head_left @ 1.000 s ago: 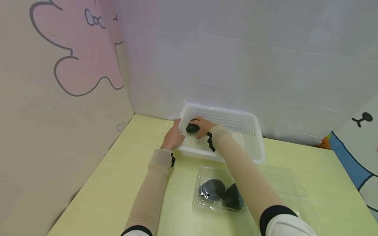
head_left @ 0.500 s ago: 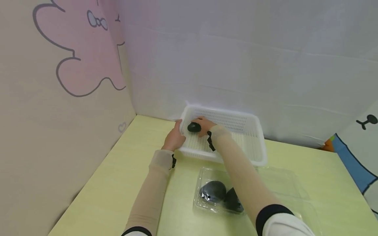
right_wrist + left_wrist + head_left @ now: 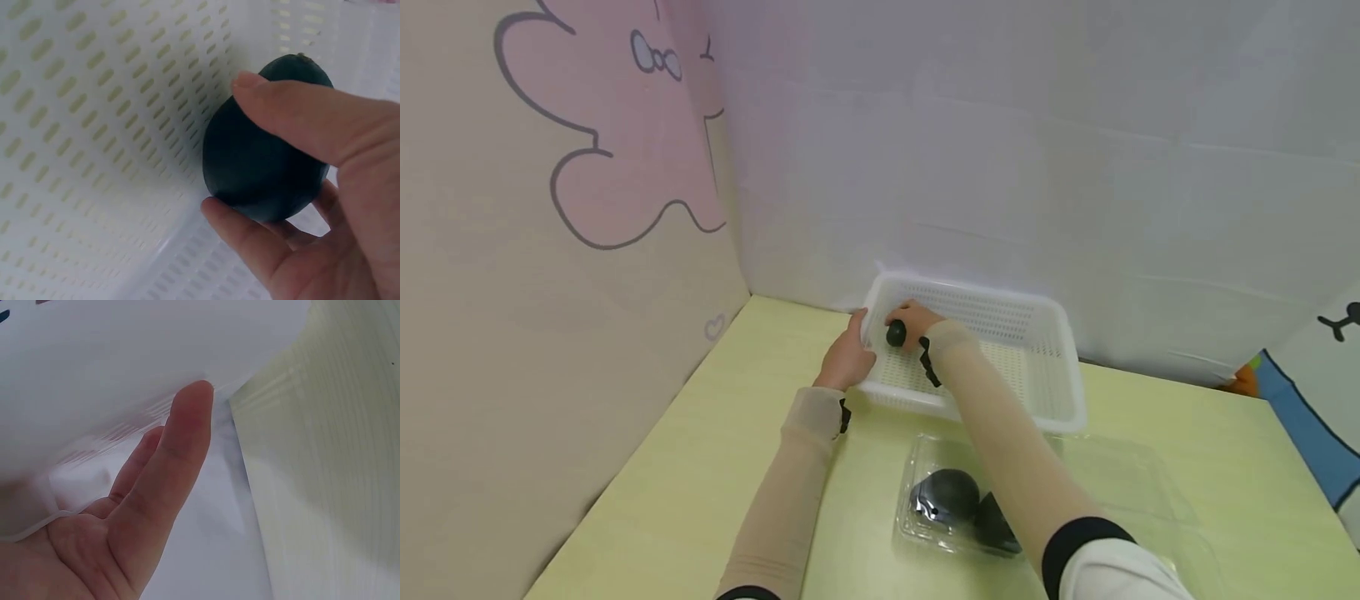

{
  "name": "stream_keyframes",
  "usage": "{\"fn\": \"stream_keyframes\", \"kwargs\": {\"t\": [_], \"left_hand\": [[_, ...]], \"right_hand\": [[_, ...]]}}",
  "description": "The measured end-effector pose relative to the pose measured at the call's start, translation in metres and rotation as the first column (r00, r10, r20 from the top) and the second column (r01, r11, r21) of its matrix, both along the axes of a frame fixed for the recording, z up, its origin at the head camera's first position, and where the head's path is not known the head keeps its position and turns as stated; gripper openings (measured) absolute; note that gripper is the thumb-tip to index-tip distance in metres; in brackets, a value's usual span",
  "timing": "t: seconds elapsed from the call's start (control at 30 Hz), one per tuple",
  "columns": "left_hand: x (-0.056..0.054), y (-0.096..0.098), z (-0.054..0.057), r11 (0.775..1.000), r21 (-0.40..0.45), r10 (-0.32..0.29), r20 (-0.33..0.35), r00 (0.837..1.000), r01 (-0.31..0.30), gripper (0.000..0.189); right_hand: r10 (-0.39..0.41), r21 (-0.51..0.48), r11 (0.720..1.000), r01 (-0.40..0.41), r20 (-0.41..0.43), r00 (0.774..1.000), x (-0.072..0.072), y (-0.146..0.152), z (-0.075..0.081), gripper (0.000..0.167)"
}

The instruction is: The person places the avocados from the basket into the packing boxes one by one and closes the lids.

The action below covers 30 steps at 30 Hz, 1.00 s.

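In the head view a white perforated plastic basket [image 3: 973, 290] stands against the back wall. My left hand [image 3: 846, 354] holds its left end, with fingers along the outside of the wall, as the left wrist view also shows. Inside the basket, near that same end, my right hand [image 3: 917, 322] grips a dark green avocado [image 3: 896, 333]. Seen from the right wrist, the thumb lies over the avocado [image 3: 259, 162] and the fingers wrap beneath it, close to the basket's perforated bottom and side. The small stem nub points up and away from the palm.
Nearer on the pale yellow table [image 3: 722, 467] lies a clear plastic clamshell [image 3: 905, 512] with two dark avocados [image 3: 951, 496] in it. Its open lid [image 3: 1120, 479] spreads to the right, partly hidden by the right forearm. Walls border the table on the left and back.
My right hand has turned the avocado within the basket, so its narrower end now shows in the head view. The left hand keeps its hold on the basket. The head view has shifted slightly.
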State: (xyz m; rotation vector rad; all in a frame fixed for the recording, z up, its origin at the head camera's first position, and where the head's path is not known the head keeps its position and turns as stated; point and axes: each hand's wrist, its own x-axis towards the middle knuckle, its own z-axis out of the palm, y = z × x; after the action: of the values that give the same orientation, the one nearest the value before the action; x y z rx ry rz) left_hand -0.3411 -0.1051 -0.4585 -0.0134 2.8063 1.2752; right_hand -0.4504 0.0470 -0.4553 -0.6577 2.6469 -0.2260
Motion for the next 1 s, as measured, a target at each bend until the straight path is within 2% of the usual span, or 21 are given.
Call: {"fn": "stream_keyframes", "kwargs": {"t": [0.17, 0.4, 0.53, 0.73, 1.0], "left_hand": [[-0.003, 0.002, 0.002, 1.000, -0.005, 0.013, -0.012, 1.000, -0.013, 0.079], [-0.006, 0.004, -0.004, 1.000, -0.001, 0.011, 0.006, 1.000, -0.011, 0.079], [-0.006, 0.005, -0.003, 1.000, -0.006, 0.012, -0.008, 1.000, -0.012, 0.079], [-0.007, 0.004, -0.002, 1.000, -0.016, 0.005, -0.011, 1.000, -0.005, 0.079], [-0.008, 0.004, -0.002, 1.000, -0.013, 0.004, -0.007, 1.000, -0.004, 0.079]], "right_hand": [[0.036, 0.014, 0.999, -0.036, -0.006, 0.999, -0.003, 0.004, 0.004, 0.064], [0.103, -0.006, 0.995, -0.103, -0.023, 0.994, -0.006, 0.018, 0.002, 0.062], [0.095, -0.036, 0.995, -0.095, -0.002, 0.995, -0.006, 0.026, 0.002, 0.062], [0.034, -0.067, 0.997, -0.031, 0.043, 0.998, -0.005, 0.033, 0.006, 0.065], [0.018, -0.065, 0.998, -0.015, 0.039, 0.999, -0.003, 0.039, 0.009, 0.067]]}}
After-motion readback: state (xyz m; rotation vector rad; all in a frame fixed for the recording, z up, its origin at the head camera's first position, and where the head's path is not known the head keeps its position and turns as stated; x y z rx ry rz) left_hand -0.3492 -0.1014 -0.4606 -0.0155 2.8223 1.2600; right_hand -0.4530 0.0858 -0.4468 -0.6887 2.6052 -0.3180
